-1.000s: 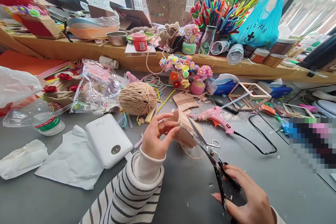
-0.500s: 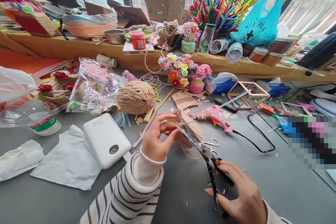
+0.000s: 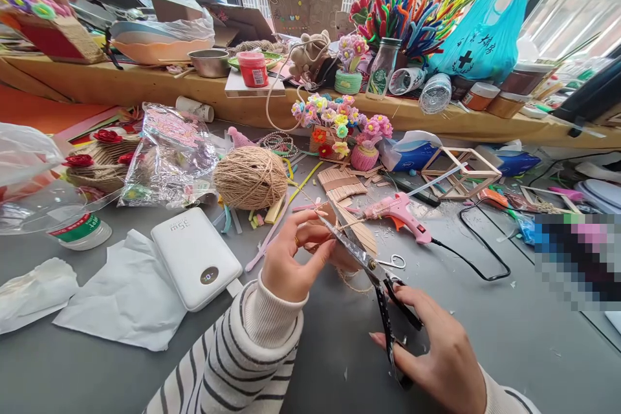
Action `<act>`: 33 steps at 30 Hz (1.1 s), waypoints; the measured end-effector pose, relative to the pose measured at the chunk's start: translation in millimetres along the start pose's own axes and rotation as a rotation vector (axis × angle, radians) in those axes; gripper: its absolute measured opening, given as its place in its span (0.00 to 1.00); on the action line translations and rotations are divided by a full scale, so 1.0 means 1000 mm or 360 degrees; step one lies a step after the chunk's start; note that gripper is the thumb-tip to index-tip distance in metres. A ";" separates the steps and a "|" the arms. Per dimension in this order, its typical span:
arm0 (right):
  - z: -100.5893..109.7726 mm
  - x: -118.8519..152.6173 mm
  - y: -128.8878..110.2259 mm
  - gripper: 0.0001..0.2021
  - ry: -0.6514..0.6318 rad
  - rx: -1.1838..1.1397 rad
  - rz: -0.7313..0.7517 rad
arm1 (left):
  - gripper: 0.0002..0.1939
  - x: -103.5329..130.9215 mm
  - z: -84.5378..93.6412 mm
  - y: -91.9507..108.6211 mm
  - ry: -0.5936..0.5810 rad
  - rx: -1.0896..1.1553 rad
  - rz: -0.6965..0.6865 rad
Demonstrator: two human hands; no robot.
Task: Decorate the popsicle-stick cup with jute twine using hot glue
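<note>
My left hand (image 3: 290, 259) is closed, thumb and fingers pinching a strand of jute twine (image 3: 358, 228) near a fan-shaped piece of wooden craft sticks (image 3: 361, 236). How much of that piece the fingers also grip is hidden. My right hand (image 3: 436, 343) is wrapped through the loops of black-handled scissors (image 3: 371, 265). Their blades are partly apart, pointing up and left, and they cross the twine close to my left fingertips. A loose loop of twine hangs below the stick piece. Behind my left hand lies a large jute twine ball (image 3: 250, 178).
A pink glue gun (image 3: 400, 215) with a black cord lies right of the hands, by small white-handled scissors (image 3: 395, 262). Left are a white power bank (image 3: 196, 262) and crumpled paper (image 3: 123, 297). Behind stand crochet-like flowers (image 3: 330, 119) and a wooden stick frame (image 3: 460, 173).
The scissors and my right hand have shifted slightly left and up, so the blades sit further over the twine. My left hand has hardly moved.
</note>
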State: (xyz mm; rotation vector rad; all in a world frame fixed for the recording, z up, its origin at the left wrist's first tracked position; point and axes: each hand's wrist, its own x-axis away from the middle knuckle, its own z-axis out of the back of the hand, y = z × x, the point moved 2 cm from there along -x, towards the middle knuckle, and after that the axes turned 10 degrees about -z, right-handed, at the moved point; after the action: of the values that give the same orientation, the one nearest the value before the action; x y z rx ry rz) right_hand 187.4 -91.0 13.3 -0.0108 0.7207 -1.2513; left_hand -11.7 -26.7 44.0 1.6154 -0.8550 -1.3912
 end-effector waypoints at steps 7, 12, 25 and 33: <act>-0.002 0.000 -0.004 0.15 -0.0079 -0.0087 -0.0022 | 0.16 0.000 -0.001 0.000 -0.0014 -0.0058 -0.0041; -0.001 -0.003 -0.005 0.16 -0.0099 -0.0091 -0.0038 | 0.16 0.001 -0.001 0.002 0.0018 -0.0024 -0.0027; -0.005 -0.006 -0.008 0.17 -0.0055 -0.0024 -0.0040 | 0.17 0.001 -0.001 0.000 -0.0049 -0.0038 -0.0002; -0.007 -0.006 -0.009 0.15 -0.0038 0.0014 -0.0029 | 0.17 0.001 -0.002 0.003 -0.0002 0.0009 0.0030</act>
State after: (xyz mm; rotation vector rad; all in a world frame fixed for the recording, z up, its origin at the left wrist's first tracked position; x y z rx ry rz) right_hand 175.4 -86.7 14.1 -0.0254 0.6957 -1.2697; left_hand -9.4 -28.5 45.9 1.6070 -0.8734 -1.3777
